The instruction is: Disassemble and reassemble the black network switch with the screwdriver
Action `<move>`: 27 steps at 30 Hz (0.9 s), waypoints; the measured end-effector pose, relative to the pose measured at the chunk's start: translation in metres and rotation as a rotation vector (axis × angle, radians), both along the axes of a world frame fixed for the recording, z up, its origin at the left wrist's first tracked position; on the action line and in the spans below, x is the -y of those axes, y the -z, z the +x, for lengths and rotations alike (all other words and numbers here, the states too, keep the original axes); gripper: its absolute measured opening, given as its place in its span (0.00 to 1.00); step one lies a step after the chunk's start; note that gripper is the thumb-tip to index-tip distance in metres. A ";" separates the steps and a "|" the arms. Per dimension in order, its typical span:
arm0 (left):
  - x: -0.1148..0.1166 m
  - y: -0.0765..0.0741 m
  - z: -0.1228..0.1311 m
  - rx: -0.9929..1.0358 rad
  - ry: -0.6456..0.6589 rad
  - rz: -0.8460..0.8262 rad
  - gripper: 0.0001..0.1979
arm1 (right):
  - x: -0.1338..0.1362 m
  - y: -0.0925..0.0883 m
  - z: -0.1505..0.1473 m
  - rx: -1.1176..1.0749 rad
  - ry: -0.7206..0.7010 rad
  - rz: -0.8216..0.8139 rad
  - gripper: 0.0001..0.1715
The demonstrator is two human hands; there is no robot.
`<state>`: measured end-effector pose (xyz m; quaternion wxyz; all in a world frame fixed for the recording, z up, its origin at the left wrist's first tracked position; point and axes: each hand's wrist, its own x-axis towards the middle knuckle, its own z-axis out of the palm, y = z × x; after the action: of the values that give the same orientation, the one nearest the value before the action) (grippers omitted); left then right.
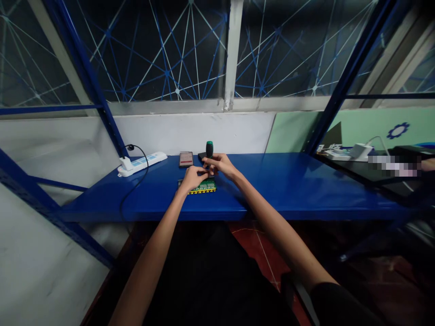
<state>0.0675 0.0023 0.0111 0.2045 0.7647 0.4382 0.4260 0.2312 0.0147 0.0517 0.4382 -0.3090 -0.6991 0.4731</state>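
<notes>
A green circuit board (205, 186) with a yellow edge lies flat on the blue shelf (288, 185). My left hand (191, 178) rests on the board's left part, fingers curled over it. My right hand (219, 164) hovers just behind the board, and its fingertips meet those of the left hand over a small dark part that is too small to make out. A screwdriver with a green and black handle (209, 148) stands upright just behind my right hand.
A phone (186, 159) lies left of the screwdriver. A white power strip (142, 163) with a black cable sits further left. Blue rack posts rise on both sides. White adapters and cables (356, 150) lie on a dark surface at the right.
</notes>
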 end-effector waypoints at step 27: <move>-0.003 0.002 -0.002 -0.040 -0.014 0.040 0.08 | -0.008 0.004 -0.001 0.010 -0.005 -0.007 0.21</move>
<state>0.0653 0.0052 0.0089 0.1773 0.7738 0.4389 0.4209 0.2298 0.0227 0.0474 0.4323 -0.3111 -0.7003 0.4752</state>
